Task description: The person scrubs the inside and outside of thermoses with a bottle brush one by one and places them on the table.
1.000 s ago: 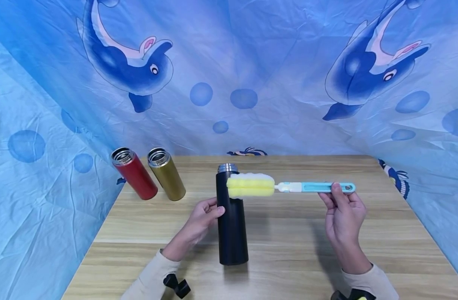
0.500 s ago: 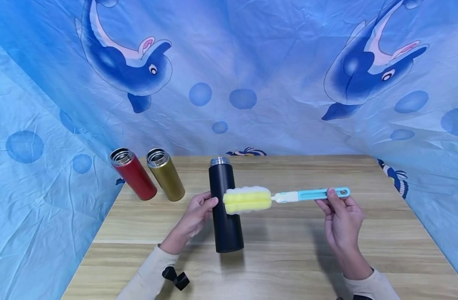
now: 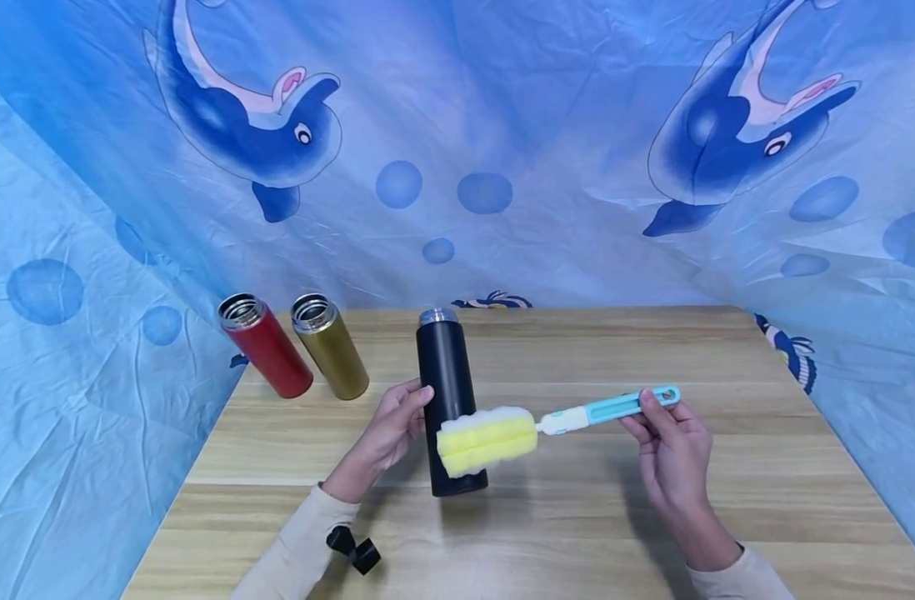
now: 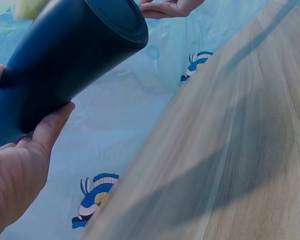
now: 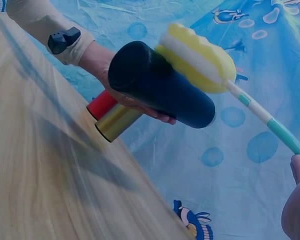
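My left hand [image 3: 390,427] grips a black thermos bottle [image 3: 446,375] round its side, and the bottle is lifted off the table with its open steel mouth toward the back. In the left wrist view the bottle's base [image 4: 122,17] shows at the top. Between thumb and fingers, my right hand [image 3: 677,458] pinches the turquoise handle of a bottle brush [image 3: 615,408]. Its yellow and white sponge head [image 3: 487,442] overlaps the lower part of the bottle in the head view; whether the two touch I cannot tell. The sponge is outside the bottle.
A red thermos bottle [image 3: 268,346] and a gold thermos bottle [image 3: 330,346] stand lidless side by side at the table's back left. The wooden table [image 3: 577,533] is bordered by a blue dolphin-print curtain [image 3: 562,108] at the back and sides.
The black bottle has moved up and slightly left in the head view. The brush has come down and left, its sponge head sliding across the view from the bottle's upper part to its lower part.
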Demonstrator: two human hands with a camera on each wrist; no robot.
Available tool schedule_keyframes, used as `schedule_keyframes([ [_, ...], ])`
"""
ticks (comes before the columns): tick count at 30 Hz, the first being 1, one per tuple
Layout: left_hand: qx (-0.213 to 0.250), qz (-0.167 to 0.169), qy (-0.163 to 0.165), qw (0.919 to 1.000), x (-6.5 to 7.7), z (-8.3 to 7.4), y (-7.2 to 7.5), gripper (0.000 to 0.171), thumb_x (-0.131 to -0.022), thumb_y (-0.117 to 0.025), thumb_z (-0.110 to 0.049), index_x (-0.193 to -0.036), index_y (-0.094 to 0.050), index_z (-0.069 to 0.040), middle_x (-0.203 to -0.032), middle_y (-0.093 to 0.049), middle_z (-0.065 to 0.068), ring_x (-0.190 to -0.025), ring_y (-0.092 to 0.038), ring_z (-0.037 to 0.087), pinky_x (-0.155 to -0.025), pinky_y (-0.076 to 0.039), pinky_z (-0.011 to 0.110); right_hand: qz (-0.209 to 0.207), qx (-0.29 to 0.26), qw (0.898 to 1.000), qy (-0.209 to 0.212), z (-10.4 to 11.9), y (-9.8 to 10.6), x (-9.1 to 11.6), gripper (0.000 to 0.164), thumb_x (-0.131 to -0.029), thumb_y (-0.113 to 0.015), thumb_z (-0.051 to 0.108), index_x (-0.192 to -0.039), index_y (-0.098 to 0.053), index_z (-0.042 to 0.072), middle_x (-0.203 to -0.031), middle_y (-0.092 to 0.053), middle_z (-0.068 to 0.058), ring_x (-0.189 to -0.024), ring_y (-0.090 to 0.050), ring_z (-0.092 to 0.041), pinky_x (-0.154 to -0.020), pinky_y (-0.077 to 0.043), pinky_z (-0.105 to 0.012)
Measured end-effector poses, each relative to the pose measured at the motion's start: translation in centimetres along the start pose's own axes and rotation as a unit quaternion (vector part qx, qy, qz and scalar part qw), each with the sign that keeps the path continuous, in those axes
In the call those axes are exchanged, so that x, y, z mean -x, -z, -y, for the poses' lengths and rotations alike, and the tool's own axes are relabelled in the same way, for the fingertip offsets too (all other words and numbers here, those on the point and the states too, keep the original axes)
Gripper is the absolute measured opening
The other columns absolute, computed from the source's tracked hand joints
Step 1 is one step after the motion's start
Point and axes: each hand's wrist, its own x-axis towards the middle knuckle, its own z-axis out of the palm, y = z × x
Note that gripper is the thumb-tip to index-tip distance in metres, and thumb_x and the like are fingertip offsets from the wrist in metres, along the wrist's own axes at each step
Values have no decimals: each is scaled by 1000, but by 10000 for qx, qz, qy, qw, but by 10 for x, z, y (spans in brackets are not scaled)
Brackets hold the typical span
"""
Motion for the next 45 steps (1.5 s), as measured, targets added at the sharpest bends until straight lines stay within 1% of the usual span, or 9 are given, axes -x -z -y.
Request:
schedule_keyframes([
  [8, 162, 115, -140, 9997, -4, -2, -1, 21, -100, -55, -13, -118, -59, -2, -101, -74, 5, -84, -73, 10, -74, -59, 21, 581, -128, 9981, -186, -4, 3, 2, 18, -100, -53, -9, -91, -69, -5, -82, -73, -14, -69, -74, -17, -68, -60, -24],
  [13, 229, 257, -196, 9992, -4, -2, -2, 20, -100, -57, -14, -118, -61, -4, -102, -75, 4, -86, -73, 10, -76, -59, 21, 699, -125, 9973, -198, -6, 4, 0, 21, -101, -50, -11, -93, -68, -5, -85, -73, -14, -71, -74, -18, -70, -60, -25],
  [16, 204, 306, -178, 9992, -4, -2, -1, 22, -100, -57, -12, -120, -60, -3, -105, -75, 5, -89, -74, 12, -77, -60, 22, 633, -151, 9977, -188, -7, 3, -1, 15, -100, -54, -10, -96, -68, -7, -87, -74, -15, -73, -75, -18, -71, -60, -25],
  [18, 111, 322, -142, 9993, -3, -1, -2, 28, -99, -58, -11, -125, -57, 0, -108, -75, 6, -91, -75, 14, -78, -60, 25, 554, -150, 9981, -205, -7, 2, -3, 11, -99, -56, -8, -97, -67, -7, -88, -75, -16, -74, -75, -18, -71, -60, -24],
  [23, -232, 169, 37, 9996, -1, 0, -4, 50, -93, -62, -11, -136, -47, 11, -113, -72, 7, -93, -74, 17, -80, -61, 30, 361, -138, 9990, -224, -9, -1, -8, 8, -99, -58, -6, -98, -66, -7, -89, -75, -16, -74, -74, -19, -71, -60, -24],
  [25, -376, 64, 115, 9992, -1, 0, -5, 54, -92, -62, -12, -138, -44, 11, -112, -71, 6, -92, -73, 15, -80, -61, 29, 346, -168, 9990, -206, -9, -1, -10, 7, -99, -58, -5, -98, -65, -7, -89, -74, -17, -75, -75, -19, -72, -60, -24],
  [30, -714, -54, 222, 9972, 3, 3, -6, 59, -91, -62, -14, -140, -42, 13, -107, -71, 3, -90, -69, 11, -78, -59, 23, 331, -354, 9987, -131, -10, -4, -15, 6, -99, -59, -4, -98, -64, -8, -90, -74, -18, -75, -75, -20, -73, -59, -25],
  [39, -886, 1, 39, 9961, 6, 5, -8, 60, -87, -62, -10, -139, -41, 13, -101, -71, 1, -85, -67, 9, -72, -57, 20, 179, -681, 9975, -67, -8, -8, -20, 5, -98, -60, -6, -96, -63, -9, -87, -73, -18, -72, -74, -21, -71, -60, -25],
  [45, -943, 74, 122, 9954, 7, 5, -7, 64, -90, -64, -10, -144, -39, 14, -108, -72, 3, -93, -70, 12, -80, -59, 24, 43, -734, 9973, 66, -7, -10, -24, 5, -97, -62, -5, -95, -61, -10, -86, -73, -20, -70, -74, -22, -70, -60, -26],
])
